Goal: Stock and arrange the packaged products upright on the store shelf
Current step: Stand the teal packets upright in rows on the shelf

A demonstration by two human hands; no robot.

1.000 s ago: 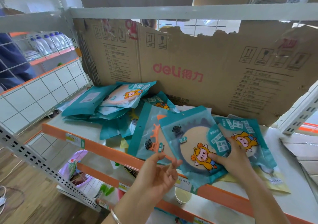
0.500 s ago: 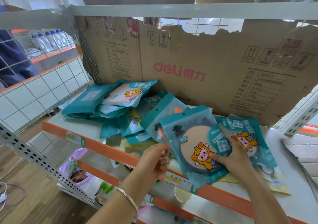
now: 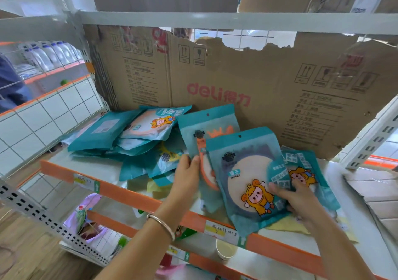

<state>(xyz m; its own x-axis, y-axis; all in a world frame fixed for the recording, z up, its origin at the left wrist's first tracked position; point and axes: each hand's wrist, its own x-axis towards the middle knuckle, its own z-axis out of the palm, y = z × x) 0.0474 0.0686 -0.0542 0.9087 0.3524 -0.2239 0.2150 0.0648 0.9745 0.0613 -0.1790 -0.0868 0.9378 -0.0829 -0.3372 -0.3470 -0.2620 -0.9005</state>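
Note:
Teal mirror packets lie on the white shelf [image 3: 101, 167] with an orange front rail. My left hand [image 3: 187, 175] grips the left edge of a packet with an orange-rimmed mirror [image 3: 206, 129], raised nearly upright. In front of it stands a packet with a cartoon figure [image 3: 245, 172]; my right hand [image 3: 295, 195] holds its right side. Another cartoon packet [image 3: 305, 167] lies behind my right hand. A loose heap of packets [image 3: 129, 133] lies flat at the left.
A torn brown cardboard sheet [image 3: 226, 75] printed "deli" backs the shelf. A perforated upright [image 3: 370, 137] and flattened cardboard [image 3: 379, 193] are at the right. A paper cup [image 3: 225, 250] sits on the lower shelf. White wire grid [image 3: 43, 120] closes the left side.
My left hand reached up, took the orange-rimmed mirror packet by its edge and lifted it from lying flat to nearly upright behind the cartoon packet. My right hand stayed on the cartoon packet.

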